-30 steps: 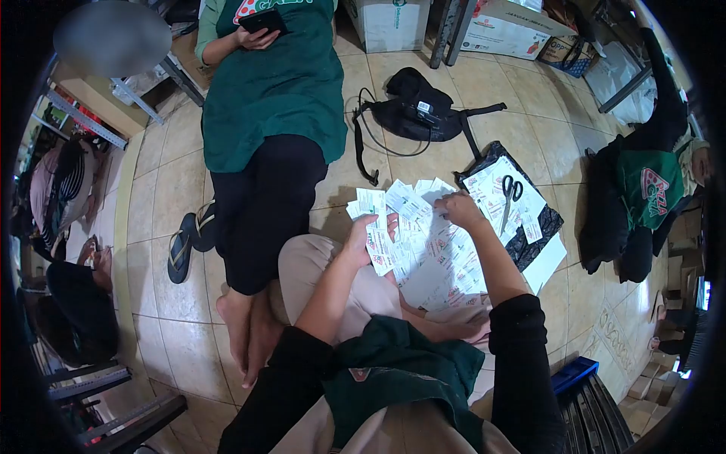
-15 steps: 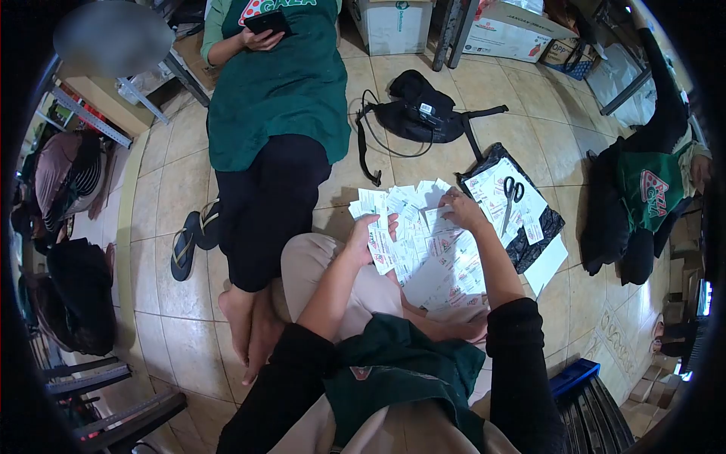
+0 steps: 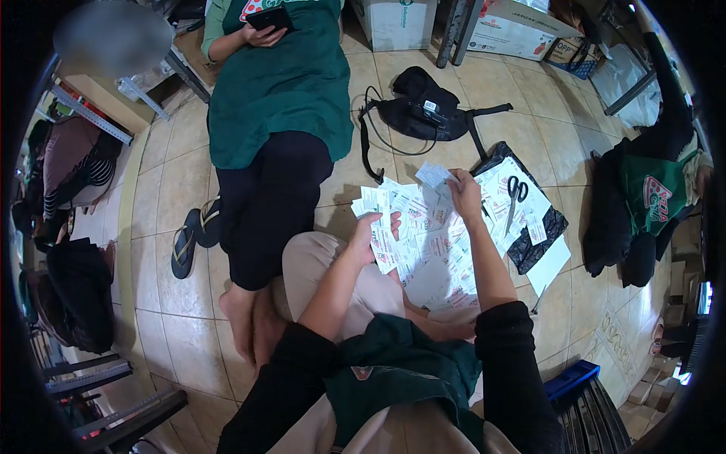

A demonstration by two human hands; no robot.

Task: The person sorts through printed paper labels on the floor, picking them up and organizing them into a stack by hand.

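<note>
Left hand (image 3: 366, 236) is closed on a fanned bunch of printed slips (image 3: 383, 253), thumb on the near face, fingertips showing past the right edge. Bunch sits over the left side of the loose pile (image 3: 435, 257), beside the wearer's bent knee (image 3: 314, 265). Right hand (image 3: 466, 194) has thumb and fingers pinched on the right edge of some small slips (image 3: 433, 175), held at the far edge of the pile; can't tell the exact count. Pile is spread in front of the wearer's crossed legs, slips overlapping at mixed angles, red and green print, text too small to read. Right of it: black plastic (image 3: 527, 259) on the tiled floor (image 3: 181, 325) with white sheets (image 3: 534, 198) on top. Black-handled scissors (image 3: 515, 198) lie on the sheets, handles at the far end, blades pointing back toward the wearer. Black waist bag (image 3: 423, 110) is on the floor beyond the pile, straps splayed, thin cable looped at its left. Front left, a person in a green apron (image 3: 281, 91) holds a dark phone (image 3: 269, 22); a pair of flip-flops (image 3: 184, 248) lies beside that person's legs. Another person in a green apron is at far right (image 3: 656, 198).
</note>
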